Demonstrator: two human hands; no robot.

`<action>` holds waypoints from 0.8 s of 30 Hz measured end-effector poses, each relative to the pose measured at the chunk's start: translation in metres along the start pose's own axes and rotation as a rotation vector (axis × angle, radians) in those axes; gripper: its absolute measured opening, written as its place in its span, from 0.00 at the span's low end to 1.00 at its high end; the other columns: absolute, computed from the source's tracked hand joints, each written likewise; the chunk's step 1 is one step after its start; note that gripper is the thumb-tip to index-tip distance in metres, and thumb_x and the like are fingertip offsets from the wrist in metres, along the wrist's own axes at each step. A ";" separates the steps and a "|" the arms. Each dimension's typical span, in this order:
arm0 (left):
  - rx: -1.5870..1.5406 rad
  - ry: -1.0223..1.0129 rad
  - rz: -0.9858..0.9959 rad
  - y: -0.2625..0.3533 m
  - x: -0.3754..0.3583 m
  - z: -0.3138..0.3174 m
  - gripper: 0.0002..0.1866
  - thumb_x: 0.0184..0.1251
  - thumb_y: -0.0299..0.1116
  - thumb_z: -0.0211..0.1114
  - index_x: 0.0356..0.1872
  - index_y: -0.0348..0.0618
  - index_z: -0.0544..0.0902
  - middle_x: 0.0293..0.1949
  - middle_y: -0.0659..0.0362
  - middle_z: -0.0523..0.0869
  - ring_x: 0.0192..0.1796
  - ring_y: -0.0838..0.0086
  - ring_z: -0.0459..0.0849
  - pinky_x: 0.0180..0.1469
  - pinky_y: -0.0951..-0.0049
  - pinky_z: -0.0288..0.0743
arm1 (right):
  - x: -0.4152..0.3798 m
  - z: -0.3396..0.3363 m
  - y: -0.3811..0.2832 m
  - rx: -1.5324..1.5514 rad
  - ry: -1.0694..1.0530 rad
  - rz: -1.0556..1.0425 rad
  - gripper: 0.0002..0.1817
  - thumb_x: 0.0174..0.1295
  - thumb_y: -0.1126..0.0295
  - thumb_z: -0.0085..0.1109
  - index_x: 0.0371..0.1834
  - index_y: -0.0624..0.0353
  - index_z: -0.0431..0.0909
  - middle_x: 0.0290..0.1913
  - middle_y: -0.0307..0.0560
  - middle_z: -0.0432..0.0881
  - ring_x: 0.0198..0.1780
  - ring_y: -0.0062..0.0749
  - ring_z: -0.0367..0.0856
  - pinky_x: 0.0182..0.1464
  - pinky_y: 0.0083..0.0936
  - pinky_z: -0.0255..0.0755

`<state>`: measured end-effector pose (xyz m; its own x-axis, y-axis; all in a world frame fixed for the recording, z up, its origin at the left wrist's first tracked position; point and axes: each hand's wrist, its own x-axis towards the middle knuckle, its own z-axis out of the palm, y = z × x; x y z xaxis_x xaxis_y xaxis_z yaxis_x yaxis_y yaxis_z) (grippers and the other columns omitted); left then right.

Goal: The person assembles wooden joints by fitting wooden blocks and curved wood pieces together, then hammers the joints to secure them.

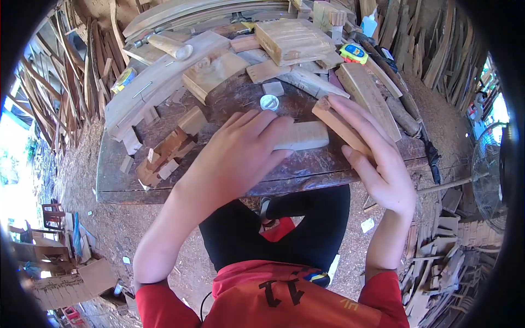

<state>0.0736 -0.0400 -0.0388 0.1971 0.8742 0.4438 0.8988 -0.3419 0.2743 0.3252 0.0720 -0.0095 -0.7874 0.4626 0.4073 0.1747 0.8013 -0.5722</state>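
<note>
My left hand [240,147] lies over the left end of a pale, smooth wooden block [306,135] on the dark bench. Its thumb is along the near edge and its fingers are on the far side, gripping the block; that end is hidden. In my right hand [380,156] is a reddish-brown wooden block [343,128], tilted, between the thumb and the long fingers. A small round white container [269,102] stands just beyond the pale block, with a grey-white wooden piece [273,88] behind it.
Wooden blocks [295,41] and boards crowd the back of the bench [219,183]. A yellow tape measure [354,53] and a blue-white bottle [369,24] stand at the back right. A bent nail [143,90] sticks up at left. A fan [490,169] stands on the right.
</note>
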 end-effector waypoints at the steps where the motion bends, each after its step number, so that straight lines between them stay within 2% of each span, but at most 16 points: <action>1: -0.020 0.024 0.020 -0.001 0.001 -0.003 0.24 0.74 0.42 0.72 0.64 0.39 0.82 0.55 0.45 0.86 0.56 0.48 0.86 0.61 0.57 0.79 | -0.003 -0.001 0.003 0.001 0.008 0.004 0.38 0.62 0.88 0.52 0.80 0.59 0.71 0.79 0.57 0.73 0.81 0.53 0.71 0.80 0.40 0.64; 4: 0.025 0.107 -0.077 -0.004 0.000 -0.029 0.23 0.74 0.41 0.72 0.63 0.38 0.83 0.52 0.45 0.86 0.56 0.50 0.87 0.61 0.59 0.79 | -0.007 -0.004 0.011 0.029 0.005 0.017 0.38 0.62 0.87 0.53 0.80 0.60 0.71 0.80 0.57 0.72 0.83 0.52 0.68 0.82 0.40 0.58; 5: 0.048 0.146 -0.161 -0.004 0.000 -0.040 0.23 0.74 0.40 0.72 0.63 0.37 0.83 0.52 0.46 0.87 0.55 0.53 0.88 0.61 0.60 0.79 | -0.008 -0.004 0.013 0.046 -0.004 0.021 0.38 0.62 0.86 0.54 0.80 0.61 0.71 0.80 0.57 0.72 0.84 0.51 0.67 0.83 0.40 0.56; 8: 0.042 0.199 -0.456 -0.008 0.000 -0.080 0.24 0.74 0.38 0.73 0.65 0.36 0.82 0.53 0.48 0.89 0.55 0.61 0.89 0.59 0.64 0.79 | -0.004 0.001 0.017 0.018 -0.025 -0.027 0.38 0.62 0.86 0.54 0.80 0.61 0.71 0.80 0.57 0.72 0.83 0.53 0.67 0.83 0.41 0.57; 10: 0.132 0.228 -0.468 -0.029 -0.008 -0.095 0.25 0.75 0.39 0.73 0.66 0.36 0.82 0.54 0.47 0.90 0.54 0.63 0.89 0.59 0.64 0.80 | 0.002 0.005 0.013 -0.048 -0.066 -0.020 0.38 0.63 0.86 0.52 0.81 0.55 0.70 0.81 0.53 0.71 0.76 0.54 0.75 0.74 0.44 0.72; 12: 0.196 0.193 -0.523 -0.052 -0.018 -0.109 0.25 0.75 0.40 0.73 0.66 0.36 0.82 0.54 0.47 0.90 0.55 0.63 0.89 0.60 0.64 0.80 | 0.007 0.009 0.007 -0.124 -0.148 0.007 0.40 0.63 0.86 0.51 0.82 0.51 0.70 0.82 0.50 0.70 0.74 0.54 0.78 0.71 0.44 0.77; 14: 0.230 0.096 -0.618 -0.074 -0.029 -0.116 0.25 0.76 0.40 0.73 0.65 0.36 0.83 0.54 0.46 0.90 0.56 0.62 0.89 0.62 0.64 0.79 | 0.013 0.008 -0.002 -0.208 -0.274 0.072 0.42 0.61 0.86 0.52 0.83 0.48 0.69 0.83 0.48 0.70 0.77 0.52 0.75 0.73 0.44 0.75; 16: 0.205 0.061 -0.610 -0.083 -0.035 -0.111 0.24 0.76 0.39 0.73 0.65 0.36 0.83 0.55 0.46 0.90 0.59 0.62 0.88 0.65 0.63 0.77 | 0.023 0.003 -0.018 -0.284 -0.410 0.160 0.44 0.61 0.86 0.51 0.84 0.44 0.68 0.83 0.46 0.69 0.78 0.51 0.75 0.72 0.44 0.77; 18: 0.191 0.027 -0.607 -0.092 -0.042 -0.105 0.23 0.76 0.37 0.73 0.66 0.37 0.83 0.57 0.47 0.90 0.62 0.62 0.87 0.67 0.63 0.76 | 0.027 0.000 -0.023 -0.302 -0.460 0.216 0.45 0.61 0.85 0.51 0.85 0.44 0.65 0.84 0.46 0.68 0.77 0.51 0.75 0.72 0.44 0.77; 21: 0.062 0.050 -0.620 -0.091 -0.042 -0.100 0.23 0.76 0.37 0.72 0.66 0.38 0.83 0.58 0.47 0.89 0.65 0.62 0.85 0.69 0.62 0.74 | 0.021 -0.007 -0.016 -0.281 -0.339 0.171 0.45 0.61 0.85 0.52 0.86 0.47 0.64 0.83 0.50 0.69 0.77 0.53 0.75 0.75 0.44 0.73; 23: 0.108 0.149 -0.556 -0.090 -0.045 -0.093 0.23 0.76 0.37 0.72 0.66 0.39 0.83 0.58 0.49 0.89 0.65 0.62 0.85 0.70 0.62 0.74 | 0.011 -0.010 -0.006 -0.286 -0.186 0.053 0.43 0.61 0.85 0.53 0.84 0.50 0.67 0.81 0.53 0.71 0.77 0.54 0.75 0.76 0.44 0.71; 24: 0.133 0.197 -0.523 -0.088 -0.045 -0.089 0.23 0.76 0.37 0.72 0.67 0.40 0.83 0.58 0.49 0.90 0.65 0.62 0.85 0.70 0.61 0.74 | 0.009 -0.014 -0.001 -0.320 -0.168 0.040 0.41 0.62 0.85 0.53 0.83 0.51 0.70 0.81 0.53 0.72 0.76 0.55 0.76 0.74 0.45 0.73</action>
<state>-0.0492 -0.0797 -0.0071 -0.3520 0.8304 0.4318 0.9011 0.1759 0.3963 0.3260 0.0804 0.0051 -0.8577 0.4485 0.2513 0.3626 0.8743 -0.3228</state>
